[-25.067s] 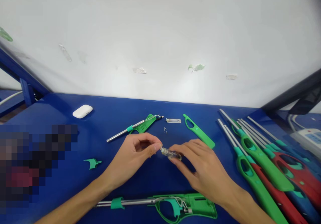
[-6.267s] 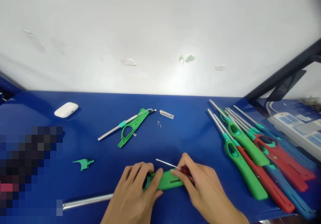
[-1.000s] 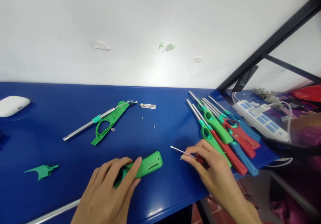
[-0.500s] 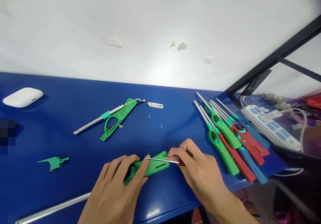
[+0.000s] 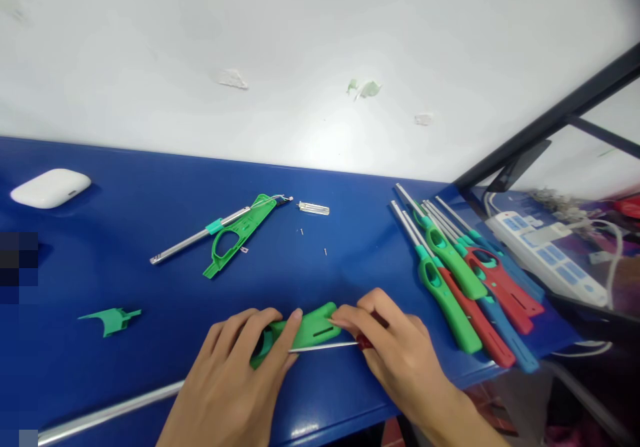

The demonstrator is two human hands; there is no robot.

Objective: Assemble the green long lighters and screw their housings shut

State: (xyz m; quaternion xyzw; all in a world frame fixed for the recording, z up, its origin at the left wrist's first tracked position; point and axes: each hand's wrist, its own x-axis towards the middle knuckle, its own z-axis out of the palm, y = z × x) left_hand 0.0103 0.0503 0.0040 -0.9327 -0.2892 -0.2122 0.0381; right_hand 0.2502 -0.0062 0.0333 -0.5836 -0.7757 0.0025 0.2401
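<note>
My left hand (image 5: 240, 373) presses on a green lighter (image 5: 315, 327) near the front edge, its fingers wrapped over the handle opening. A metal tube (image 5: 115, 410) stretches out to the left from under that hand. Closed round a screwdriver with a thin shaft (image 5: 325, 347) and a red handle is my right hand (image 5: 395, 347); its thumb and forefinger touch the lighter's right end. The shaft lies along the lighter's lower side. Whatever is pinched at the fingertips is too small to make out.
Behind lie an opened green shell (image 5: 245, 230) with a metal tube (image 5: 185, 243), a clear part (image 5: 314, 208) and two screws (image 5: 325, 251). A teal trigger piece (image 5: 114, 320) and white case (image 5: 51, 188) are left; several lighters (image 5: 455, 307) and a power strip (image 5: 555, 257) are right.
The screwdriver shaft has swung down from across the green lighter to its lower side. My right fingertips have moved onto the lighter's right end. The view has shifted slightly.
</note>
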